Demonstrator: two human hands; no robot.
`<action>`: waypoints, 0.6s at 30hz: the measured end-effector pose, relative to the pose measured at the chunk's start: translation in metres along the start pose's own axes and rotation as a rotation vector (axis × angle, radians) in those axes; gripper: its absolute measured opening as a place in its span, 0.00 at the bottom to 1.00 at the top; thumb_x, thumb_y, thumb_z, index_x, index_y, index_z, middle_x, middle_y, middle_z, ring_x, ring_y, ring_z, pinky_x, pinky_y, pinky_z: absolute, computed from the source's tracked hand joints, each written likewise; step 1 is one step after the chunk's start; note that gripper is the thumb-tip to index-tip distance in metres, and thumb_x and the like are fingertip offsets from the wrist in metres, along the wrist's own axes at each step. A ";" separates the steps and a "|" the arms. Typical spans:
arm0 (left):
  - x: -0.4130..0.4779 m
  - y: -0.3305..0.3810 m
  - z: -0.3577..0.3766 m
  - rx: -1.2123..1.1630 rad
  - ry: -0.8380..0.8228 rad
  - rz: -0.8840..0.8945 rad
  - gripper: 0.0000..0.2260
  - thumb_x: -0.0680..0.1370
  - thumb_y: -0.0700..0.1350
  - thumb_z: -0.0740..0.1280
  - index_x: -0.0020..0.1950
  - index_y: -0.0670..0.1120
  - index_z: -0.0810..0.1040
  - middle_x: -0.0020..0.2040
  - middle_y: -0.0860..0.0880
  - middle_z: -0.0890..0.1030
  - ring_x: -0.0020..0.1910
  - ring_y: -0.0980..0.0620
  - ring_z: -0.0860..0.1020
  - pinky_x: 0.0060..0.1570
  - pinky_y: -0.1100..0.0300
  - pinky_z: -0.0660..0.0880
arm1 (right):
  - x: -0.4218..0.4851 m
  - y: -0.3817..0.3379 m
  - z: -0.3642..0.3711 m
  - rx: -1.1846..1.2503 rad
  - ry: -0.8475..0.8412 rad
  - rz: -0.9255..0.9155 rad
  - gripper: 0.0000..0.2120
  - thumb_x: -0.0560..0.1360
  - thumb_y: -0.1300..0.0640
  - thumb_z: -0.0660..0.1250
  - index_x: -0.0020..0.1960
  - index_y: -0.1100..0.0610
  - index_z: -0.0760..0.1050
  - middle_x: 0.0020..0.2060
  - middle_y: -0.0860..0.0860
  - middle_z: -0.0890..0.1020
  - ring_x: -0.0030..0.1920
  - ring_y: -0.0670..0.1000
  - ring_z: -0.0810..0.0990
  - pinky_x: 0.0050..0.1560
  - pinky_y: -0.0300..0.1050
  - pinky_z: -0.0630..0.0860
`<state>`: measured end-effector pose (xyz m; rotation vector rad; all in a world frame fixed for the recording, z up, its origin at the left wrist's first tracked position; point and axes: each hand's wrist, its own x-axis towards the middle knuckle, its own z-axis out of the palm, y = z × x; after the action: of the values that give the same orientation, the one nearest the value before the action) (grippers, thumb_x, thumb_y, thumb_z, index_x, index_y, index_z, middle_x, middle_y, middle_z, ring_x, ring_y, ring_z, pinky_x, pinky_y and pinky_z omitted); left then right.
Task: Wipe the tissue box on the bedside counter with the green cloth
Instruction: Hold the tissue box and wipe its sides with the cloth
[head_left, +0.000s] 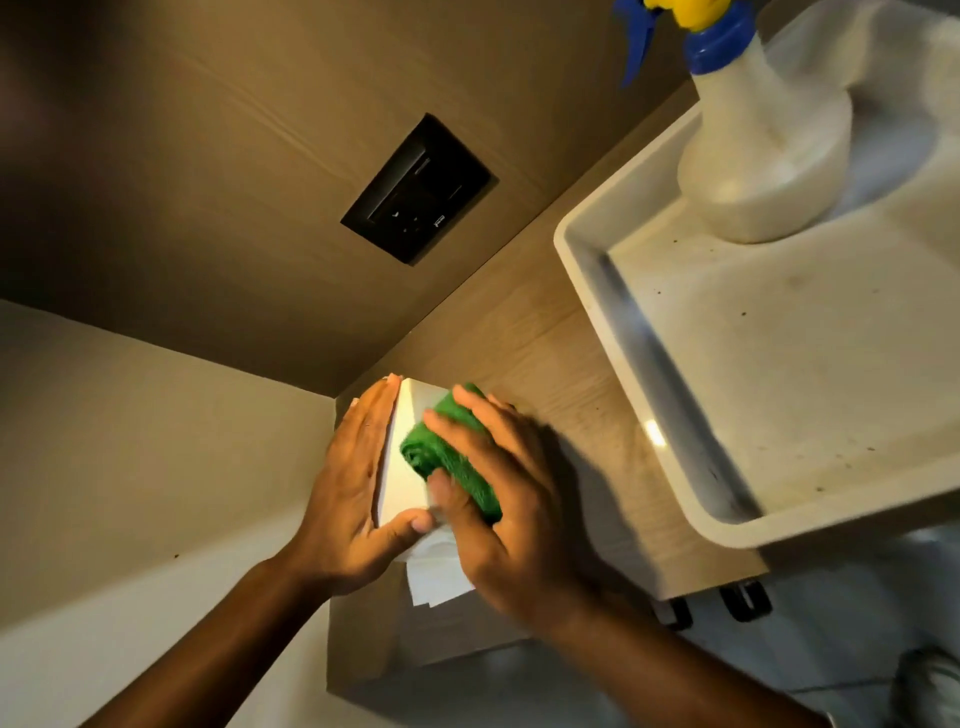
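A white tissue box (402, 465) stands in the back left corner of the wooden bedside counter (571, 415), with a white tissue (436, 577) sticking out at its near end. My left hand (353, 493) lies flat against the box's left side, thumb hooked over its near edge. My right hand (498, 493) presses a folded green cloth (452, 452) onto the top of the box, fingers spread over the cloth. Much of the box's top and right side is hidden under the cloth and hand.
A white tray (613, 291) sits on the counter to the right, holding a spray bottle (763, 156) with a blue and yellow trigger head. A black switch panel (418, 189) is set in the wooden wall behind. A pale wall (130, 415) borders the counter on the left.
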<state>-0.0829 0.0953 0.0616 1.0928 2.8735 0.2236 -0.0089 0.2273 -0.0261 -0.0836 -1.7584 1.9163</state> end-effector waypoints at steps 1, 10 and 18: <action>0.001 0.001 0.000 -0.010 -0.001 0.008 0.45 0.72 0.73 0.53 0.76 0.40 0.57 0.78 0.45 0.60 0.77 0.48 0.60 0.71 0.35 0.62 | 0.013 -0.002 0.000 0.018 -0.038 -0.024 0.19 0.77 0.52 0.64 0.67 0.50 0.74 0.70 0.50 0.72 0.71 0.50 0.68 0.69 0.51 0.65; -0.002 0.005 0.000 -0.087 0.037 -0.034 0.44 0.69 0.75 0.57 0.75 0.48 0.56 0.76 0.56 0.59 0.74 0.62 0.61 0.74 0.50 0.62 | 0.037 0.019 -0.001 -0.219 -0.191 0.124 0.21 0.79 0.42 0.55 0.72 0.43 0.66 0.72 0.47 0.70 0.69 0.49 0.70 0.68 0.49 0.67; -0.006 0.011 -0.003 -0.119 0.038 -0.107 0.51 0.63 0.80 0.55 0.77 0.50 0.54 0.78 0.53 0.58 0.77 0.52 0.59 0.74 0.40 0.59 | -0.044 -0.003 -0.020 -0.309 -0.076 0.074 0.20 0.77 0.54 0.66 0.69 0.47 0.72 0.70 0.47 0.73 0.68 0.48 0.71 0.66 0.43 0.71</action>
<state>-0.0714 0.0992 0.0667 0.9218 2.8982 0.4077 0.0373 0.2274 -0.0391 -0.1911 -2.1186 1.7018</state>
